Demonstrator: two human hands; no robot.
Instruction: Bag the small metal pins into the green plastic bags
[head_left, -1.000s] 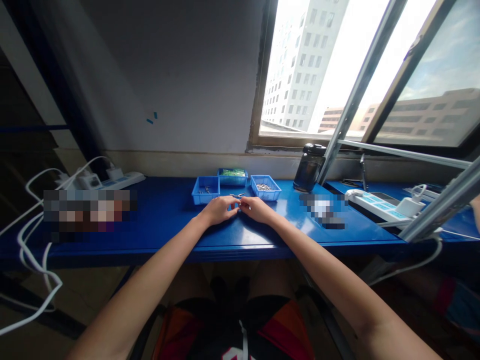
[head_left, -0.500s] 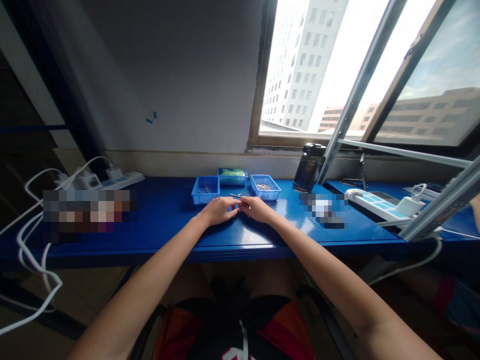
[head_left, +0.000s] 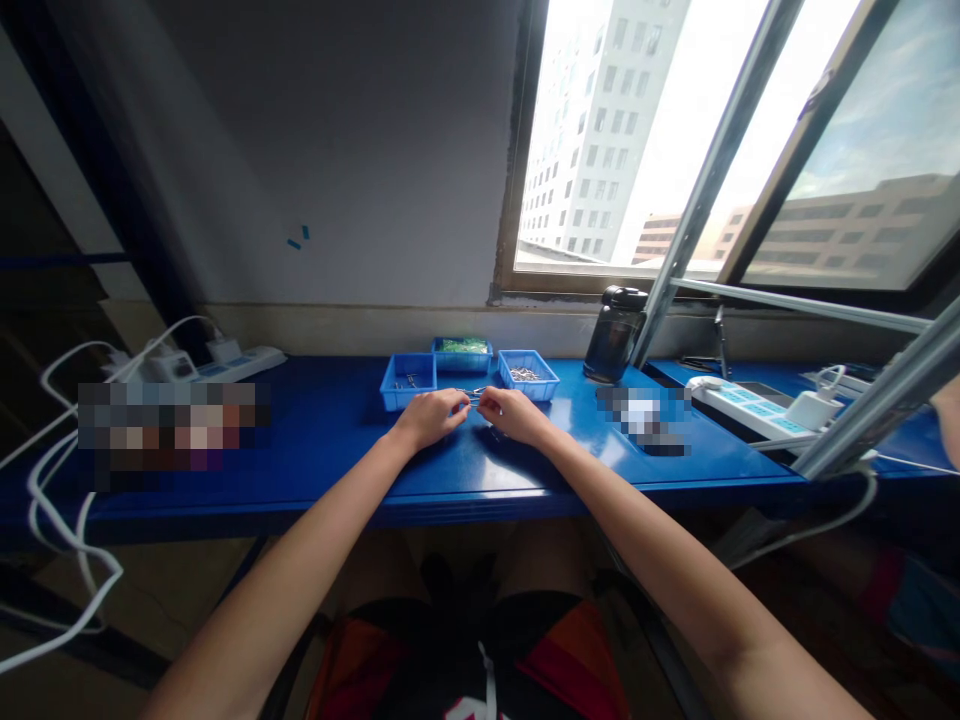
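Observation:
My left hand (head_left: pixel 431 418) and my right hand (head_left: pixel 514 414) are close together above the blue table, both with fingertips pinched. A small thin metal piece (head_left: pixel 473 403) spans the narrow gap between them; its exact kind is too small to tell. Just beyond the fingertips lie other slim metal pieces (head_left: pixel 472 391), partly hidden by the hands. Behind my left hand stands a blue bin (head_left: pixel 409 401) with a few dark metal pieces in it. Another blue bin (head_left: pixel 538 389), behind my right hand, holds many small silvery parts.
Between the two bins, farther back, a third blue bin (head_left: pixel 463 366) contains green packets. A dark bottle (head_left: pixel 615 335) stands right of the bins, near a metal post. Power strips (head_left: pixel 765 408) with white cables sit at both sides. Blurred-out items lie left and right on the table (head_left: pixel 330 450).
My hands have drawn slightly apart and their fingers have curled into pinches, so the thin metal piece shows between them. The whole view has shifted a little.

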